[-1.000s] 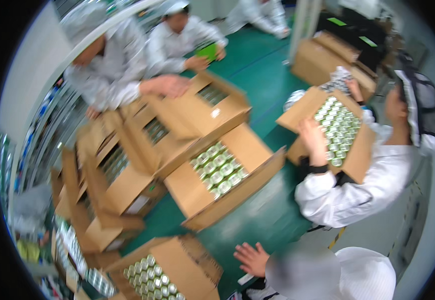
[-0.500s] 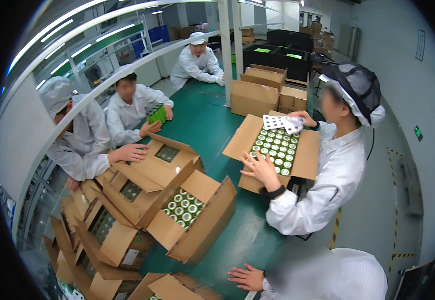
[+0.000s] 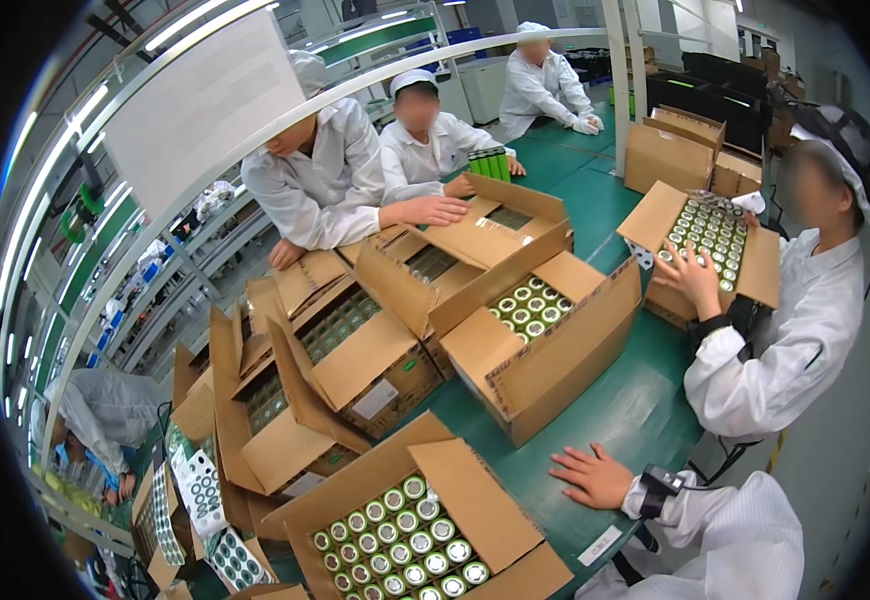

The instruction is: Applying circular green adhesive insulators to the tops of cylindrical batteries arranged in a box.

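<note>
Neither my left hand nor my right hand shows. Closest to me, an open carton (image 3: 480,468) holds rows of upright green battery cells (image 3: 400,530) with silver tops. Beyond it another open carton (image 3: 575,375) contains similar cells (image 3: 532,305). At the lower right, a hand (image 3: 595,478) with a black device at its wrist lies flat on the green table (image 3: 515,490); it appears to be a co-worker's. On the right, a co-worker's hand (image 3: 692,280) rests over a carton of cells (image 3: 730,235).
Several open cartons (image 3: 380,370) crowd the table's left side. White sheets with round holes (image 3: 200,490) stand among them. A co-worker's hand (image 3: 435,210) rests on a carton flap; another co-worker has green cells (image 3: 492,163). A white frame post (image 3: 615,90) rises at the far end.
My view has swung left, so the table and cartons sit farther right. The near carton of cells shows more fully. The white holed sheet no longer lies across the right-hand co-worker's cells.
</note>
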### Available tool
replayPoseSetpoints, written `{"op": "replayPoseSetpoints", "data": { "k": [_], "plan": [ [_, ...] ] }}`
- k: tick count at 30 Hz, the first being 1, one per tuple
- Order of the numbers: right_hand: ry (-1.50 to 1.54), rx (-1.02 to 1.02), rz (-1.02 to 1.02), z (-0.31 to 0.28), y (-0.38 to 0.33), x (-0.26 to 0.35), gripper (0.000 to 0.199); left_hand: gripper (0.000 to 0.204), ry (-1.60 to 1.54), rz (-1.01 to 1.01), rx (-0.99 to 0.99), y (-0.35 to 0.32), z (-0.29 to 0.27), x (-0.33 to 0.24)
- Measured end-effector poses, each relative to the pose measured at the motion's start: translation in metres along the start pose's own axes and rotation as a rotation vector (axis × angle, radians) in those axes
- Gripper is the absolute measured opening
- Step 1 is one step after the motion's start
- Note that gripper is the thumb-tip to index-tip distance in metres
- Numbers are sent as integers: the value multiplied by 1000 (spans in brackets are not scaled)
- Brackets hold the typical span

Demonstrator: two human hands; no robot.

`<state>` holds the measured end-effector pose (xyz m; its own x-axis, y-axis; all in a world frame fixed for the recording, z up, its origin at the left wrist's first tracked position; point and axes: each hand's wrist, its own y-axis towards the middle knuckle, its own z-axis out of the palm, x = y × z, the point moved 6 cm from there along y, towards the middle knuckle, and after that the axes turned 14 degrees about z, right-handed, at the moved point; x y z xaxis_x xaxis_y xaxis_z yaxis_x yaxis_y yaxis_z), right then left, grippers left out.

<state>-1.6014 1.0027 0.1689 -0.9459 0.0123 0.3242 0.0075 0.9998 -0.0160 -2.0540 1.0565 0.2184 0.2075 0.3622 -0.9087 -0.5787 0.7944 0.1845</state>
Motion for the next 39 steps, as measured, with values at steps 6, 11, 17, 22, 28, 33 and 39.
{"op": "replayPoseSetpoints", "data": {
  "k": [6, 11, 17, 22, 28, 33, 39],
  "plan": [
    [-102, -167, -111, -5, 30, 19, 49, 63, -127, -47, -18, -40, -50, 9],
    [-153, -47, 9, 1, 52, 36, 50, 66, -218, -84, 24, -81, -78, 25],
    [177, 69, 98, -33, 87, 91, 30, 45, -232, -120, 83, -89, -83, 21],
    [1616, 134, 190, 13, 145, 71, 51, 46, -191, -147, 16, -91, -64, 25],
    [1627, 226, 78, 48, 153, 89, 52, 54, -107, 45, 61, -94, -49, 25],
    [1747, 295, 172, 59, 154, 88, 48, 62, -147, 86, 98, -101, -27, 5],
    [1857, 467, 165, 55, 146, 93, 47, 64, -69, 60, 72, -140, -26, -7]
  ]
}}
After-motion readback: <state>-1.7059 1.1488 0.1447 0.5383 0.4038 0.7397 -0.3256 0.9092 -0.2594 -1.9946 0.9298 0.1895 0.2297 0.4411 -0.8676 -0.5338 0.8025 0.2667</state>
